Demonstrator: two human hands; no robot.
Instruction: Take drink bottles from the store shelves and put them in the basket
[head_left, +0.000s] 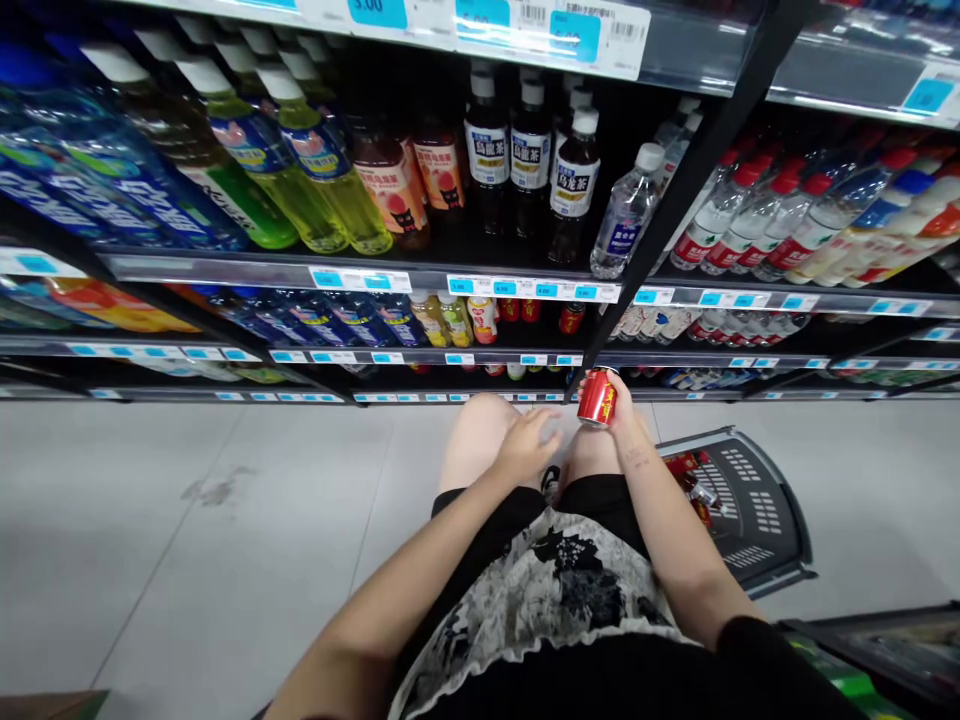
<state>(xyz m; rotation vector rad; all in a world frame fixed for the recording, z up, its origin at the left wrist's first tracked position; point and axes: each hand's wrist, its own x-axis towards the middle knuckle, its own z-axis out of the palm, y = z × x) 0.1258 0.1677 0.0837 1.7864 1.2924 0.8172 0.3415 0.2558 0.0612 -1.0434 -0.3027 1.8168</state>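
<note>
My right hand (626, 425) is closed round a small red can (597, 397) and holds it upright in front of the low shelves. My left hand (529, 445) rests near my knee, fingers loosely curled, with nothing visible in it. I am crouched before a drinks shelf (360, 270). More red cans (570, 318) stand on a lower shelf just above the held can.
A dark shopping basket (757, 510) sits on the grey floor at my right with red cans (686, 475) inside. Shelves above carry green, blue, dark tea and water bottles (626, 215). A black upright post (660, 220) divides the shelving. A second basket edge (885, 640) shows at the bottom right.
</note>
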